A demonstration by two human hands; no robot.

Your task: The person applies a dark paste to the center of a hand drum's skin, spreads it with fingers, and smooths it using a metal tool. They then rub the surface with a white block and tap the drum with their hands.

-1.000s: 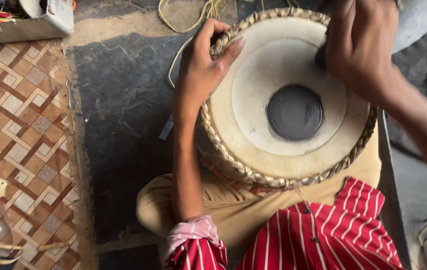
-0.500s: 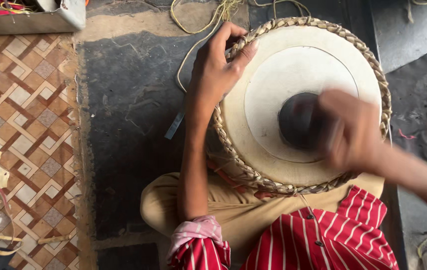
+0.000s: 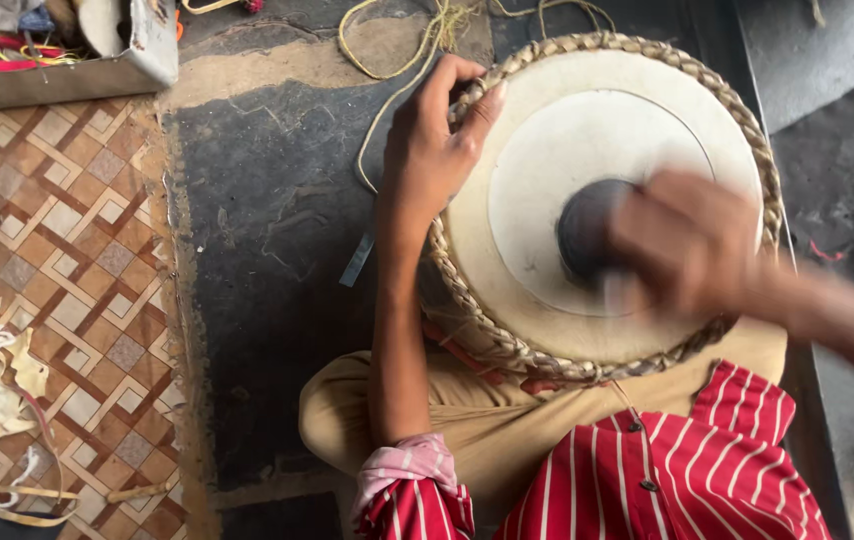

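Gripping the braided rim, the left hand (image 3: 434,150) steadies a drum (image 3: 602,200) resting on the person's lap; the right hand (image 3: 692,245) (blurred, so open or closed I cannot tell) hovers over its dark centre patch (image 3: 582,230).

Left hand (image 3: 434,150) gripping drum (image 3: 547,300) rim, right hand (image 3: 692,245) — blurred — over black centre
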